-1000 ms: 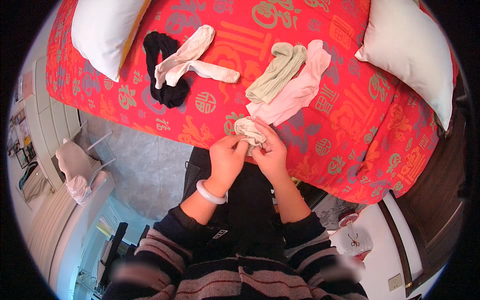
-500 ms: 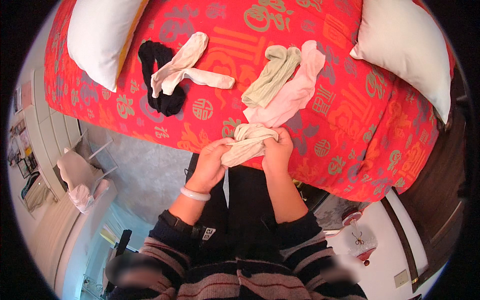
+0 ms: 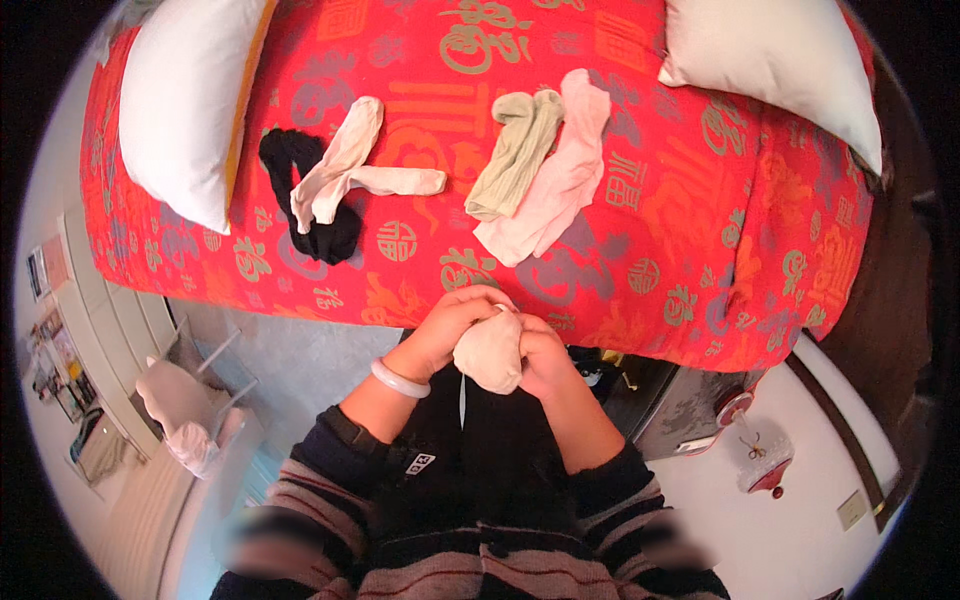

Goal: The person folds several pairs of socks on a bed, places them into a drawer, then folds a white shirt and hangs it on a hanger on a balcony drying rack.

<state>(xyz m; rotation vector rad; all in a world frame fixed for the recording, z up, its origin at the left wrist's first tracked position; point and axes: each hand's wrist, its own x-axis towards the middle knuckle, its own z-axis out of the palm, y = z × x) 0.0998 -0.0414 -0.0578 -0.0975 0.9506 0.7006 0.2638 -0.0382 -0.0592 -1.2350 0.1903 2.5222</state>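
Note:
A cream sock [image 3: 488, 352], bunched into a rounded ball, is held between my two hands in front of the bed's near edge. My left hand [image 3: 452, 328] closes on its upper left side, a pale bangle on that wrist. On the other side, my right hand [image 3: 541, 356] grips it with the fingers bent inward. Farther off on the red patterned bedspread [image 3: 400, 290] lie a sage green sock [image 3: 512, 155] and, overlapping it, pink socks [image 3: 560, 180]. To their left, cream socks [image 3: 340, 165] lie across black socks [image 3: 330, 235].
A white pillow [image 3: 180, 110] rests at the bed's far left and another pale pillow [image 3: 775, 70] at the far right. On the left floor stands a pale pink chair [image 3: 178, 400]. A red-trimmed lamp-like object [image 3: 765, 455] is at the lower right.
Both hands have drawn the cream sock back toward my body, off the bed's edge. It was a loose folded band and is now gathered into a compact ball. The other socks lie as before.

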